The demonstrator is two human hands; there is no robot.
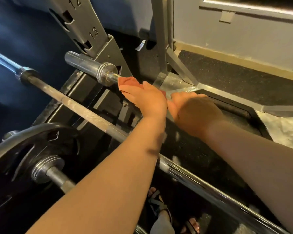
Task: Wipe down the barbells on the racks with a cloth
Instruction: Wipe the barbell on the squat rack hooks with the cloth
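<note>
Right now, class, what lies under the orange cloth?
The barbell shaft, bare just beside its collar. The left hand grips the orange cloth around it, so the covered stretch of shaft cannot be seen.

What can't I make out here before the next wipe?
Head view only.
Top barbell shaft: covered by the cloth and left hand.
Fingers of the right hand: tucked behind the hand, grip unclear.
Weight plate: cut off by the left edge.
Long barbell: blurred past the forearms, which cross it.
</note>
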